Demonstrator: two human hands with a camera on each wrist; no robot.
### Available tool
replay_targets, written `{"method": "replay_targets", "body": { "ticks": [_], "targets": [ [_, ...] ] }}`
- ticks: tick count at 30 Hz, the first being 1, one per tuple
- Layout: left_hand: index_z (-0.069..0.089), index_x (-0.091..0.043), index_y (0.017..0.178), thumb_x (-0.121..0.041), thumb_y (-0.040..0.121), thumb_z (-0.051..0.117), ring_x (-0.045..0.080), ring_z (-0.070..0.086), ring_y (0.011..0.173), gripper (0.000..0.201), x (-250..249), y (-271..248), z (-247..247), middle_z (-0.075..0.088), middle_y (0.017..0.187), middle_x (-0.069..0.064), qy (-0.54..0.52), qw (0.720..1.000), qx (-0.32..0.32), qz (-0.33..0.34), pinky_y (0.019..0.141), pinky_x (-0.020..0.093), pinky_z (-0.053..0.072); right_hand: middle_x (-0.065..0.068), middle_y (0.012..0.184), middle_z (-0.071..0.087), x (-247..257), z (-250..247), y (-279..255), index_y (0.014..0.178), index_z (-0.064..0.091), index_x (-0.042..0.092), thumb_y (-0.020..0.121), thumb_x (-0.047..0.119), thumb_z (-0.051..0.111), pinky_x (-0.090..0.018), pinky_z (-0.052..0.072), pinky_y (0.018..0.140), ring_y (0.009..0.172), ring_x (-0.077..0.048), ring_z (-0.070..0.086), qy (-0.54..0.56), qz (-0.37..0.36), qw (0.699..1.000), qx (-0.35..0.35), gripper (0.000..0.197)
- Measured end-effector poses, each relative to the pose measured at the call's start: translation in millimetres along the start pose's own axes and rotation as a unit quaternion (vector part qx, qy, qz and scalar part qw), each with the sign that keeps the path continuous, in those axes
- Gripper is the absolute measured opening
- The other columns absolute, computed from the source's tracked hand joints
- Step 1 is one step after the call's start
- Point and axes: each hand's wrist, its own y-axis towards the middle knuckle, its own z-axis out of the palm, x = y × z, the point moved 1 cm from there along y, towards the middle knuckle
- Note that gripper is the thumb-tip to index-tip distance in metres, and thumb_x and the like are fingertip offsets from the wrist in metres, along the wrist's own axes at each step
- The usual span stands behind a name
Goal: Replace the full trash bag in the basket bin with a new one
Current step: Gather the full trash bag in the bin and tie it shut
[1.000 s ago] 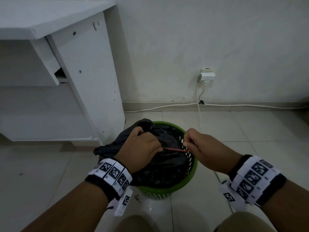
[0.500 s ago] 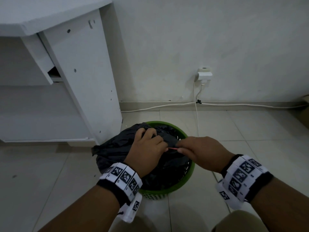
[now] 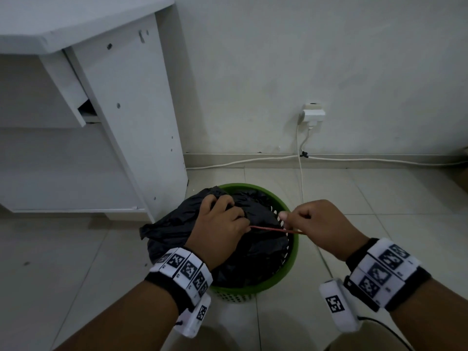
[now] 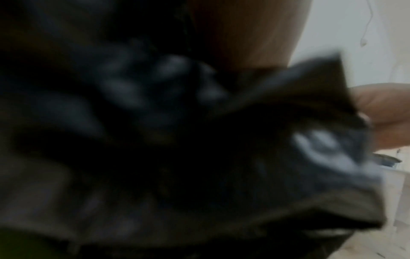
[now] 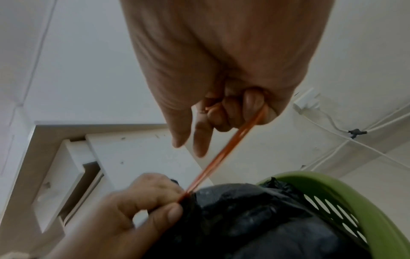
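Observation:
A green perforated basket bin (image 3: pixel 291 264) (image 5: pixel 346 196) stands on the floor and holds a full black trash bag (image 3: pixel 255 249) (image 5: pixel 255 219). My left hand (image 3: pixel 220 229) (image 5: pixel 142 198) grips the bag's gathered neck over the bin's left side. A red rubber band (image 3: pixel 273 229) (image 5: pixel 226 154) runs taut from that neck to my right hand (image 3: pixel 306 224) (image 5: pixel 233 112), whose curled fingers hold its other end over the bin's right rim. The left wrist view is blurred and shows mostly black bag plastic (image 4: pixel 266 140).
A white desk panel (image 3: pixel 131 117) stands just left of the bin. On the wall behind, a white plug adapter (image 3: pixel 313 114) feeds white cables (image 3: pixel 253 162) that run along the skirting and down to the tiled floor (image 3: pixel 367 198).
My right hand came in close to the left hand, then pulled back to the right, stretching the red band taut again. The left hand kept its grip on the bag's neck.

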Motion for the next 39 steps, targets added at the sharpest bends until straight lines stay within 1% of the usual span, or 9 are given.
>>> {"method": "replay_targets", "body": {
  "ticks": [3, 6, 8, 11, 17, 25, 31, 36, 39],
  "targets": [
    [0.073, -0.026, 0.083, -0.039, 0.095, 0.063, 0.028, 0.061, 0.103, 0.020, -4, -1, 2, 0.070, 0.088, -0.009, 0.009, 1.000, -0.006, 0.022, 0.094, 0.045, 0.037, -0.003, 0.050, 0.045, 3, -4, 1, 0.059, 0.065, 0.014, 0.092, 0.044, 0.061, -0.022, 0.028, 0.048, 0.046, -0.012, 0.040, -0.109, -0.027, 0.992, 0.063, 0.045],
    [0.073, -0.025, 0.084, -0.038, 0.096, 0.063, 0.029, 0.059, 0.104, 0.020, -3, 3, 2, 0.070, 0.090, -0.008, 0.012, 1.000, -0.022, 0.015, 0.095, 0.047, 0.039, 0.005, 0.072, 0.063, 5, 2, 1, 0.084, 0.077, 0.025, 0.093, 0.041, 0.059, -0.029, 0.045, 0.065, 0.070, -0.014, 0.060, -0.217, -0.056, 0.966, 0.127, 0.026],
    [0.073, -0.024, 0.084, -0.037, 0.095, 0.064, 0.030, 0.059, 0.104, 0.019, -3, 6, 0, 0.070, 0.091, -0.007, 0.011, 0.999, -0.029, 0.009, 0.095, 0.047, 0.039, 0.011, 0.078, 0.066, 4, 2, 2, 0.091, 0.077, 0.030, 0.093, 0.039, 0.061, -0.031, 0.047, 0.069, 0.074, -0.012, 0.061, -0.173, -0.042, 0.977, 0.120, 0.019],
    [0.074, -0.023, 0.086, -0.036, 0.094, 0.065, 0.029, 0.060, 0.104, 0.017, -4, 8, -3, 0.071, 0.092, -0.007, 0.009, 0.999, -0.034, 0.002, 0.095, 0.046, 0.038, 0.008, 0.068, 0.065, -1, 2, 4, 0.080, 0.075, 0.025, 0.089, 0.035, 0.068, -0.021, 0.040, 0.056, 0.059, -0.005, 0.054, -0.030, 0.006, 0.998, 0.058, 0.015],
    [0.074, -0.022, 0.088, -0.031, 0.094, 0.065, 0.029, 0.059, 0.102, 0.014, -11, 10, -4, 0.070, 0.088, -0.005, 0.005, 0.998, -0.055, 0.005, 0.095, 0.046, 0.039, 0.012, 0.051, 0.053, 2, 15, 2, 0.073, 0.076, 0.017, 0.096, 0.045, 0.055, -0.021, 0.033, 0.057, 0.049, -0.001, 0.046, 0.113, 0.129, 0.982, 0.080, 0.042],
    [0.074, -0.020, 0.095, -0.024, 0.089, 0.068, 0.030, 0.058, 0.101, 0.009, -22, 13, -3, 0.069, 0.088, -0.002, 0.009, 0.998, -0.054, 0.016, 0.092, 0.045, 0.037, -0.010, 0.073, 0.071, 12, 27, 8, 0.079, 0.074, 0.006, 0.089, 0.021, 0.069, -0.026, 0.054, 0.064, 0.065, -0.015, 0.066, 0.182, 0.110, 0.972, 0.103, 0.019],
    [0.070, -0.024, 0.085, -0.028, 0.094, 0.065, 0.029, 0.060, 0.109, 0.011, -11, 8, -1, 0.069, 0.092, -0.008, 0.020, 1.000, -0.024, 0.006, 0.097, 0.046, 0.036, 0.013, 0.067, 0.060, 4, 20, 10, 0.080, 0.068, 0.015, 0.093, 0.025, 0.062, -0.016, 0.037, 0.056, 0.060, 0.000, 0.054, -0.061, 0.009, 0.997, 0.048, 0.018],
    [0.070, -0.026, 0.084, -0.029, 0.095, 0.062, 0.032, 0.060, 0.113, 0.015, -5, 12, -3, 0.069, 0.096, -0.009, 0.051, 0.999, -0.012, -0.011, 0.099, 0.049, 0.034, 0.012, 0.065, 0.055, -3, 8, 4, 0.082, 0.063, 0.021, 0.095, 0.025, 0.059, -0.019, 0.034, 0.054, 0.059, -0.001, 0.048, -0.099, -0.022, 0.994, 0.050, 0.014],
    [0.069, -0.024, 0.084, -0.027, 0.092, 0.064, 0.033, 0.061, 0.099, 0.010, -6, 19, 0, 0.067, 0.087, -0.004, 0.047, 0.999, 0.003, -0.016, 0.098, 0.051, 0.036, 0.012, 0.060, 0.051, -10, -3, 2, 0.079, 0.059, 0.025, 0.095, 0.025, 0.059, -0.019, 0.036, 0.052, 0.056, -0.002, 0.049, -0.104, -0.024, 0.993, 0.051, 0.017]
  ]
}}
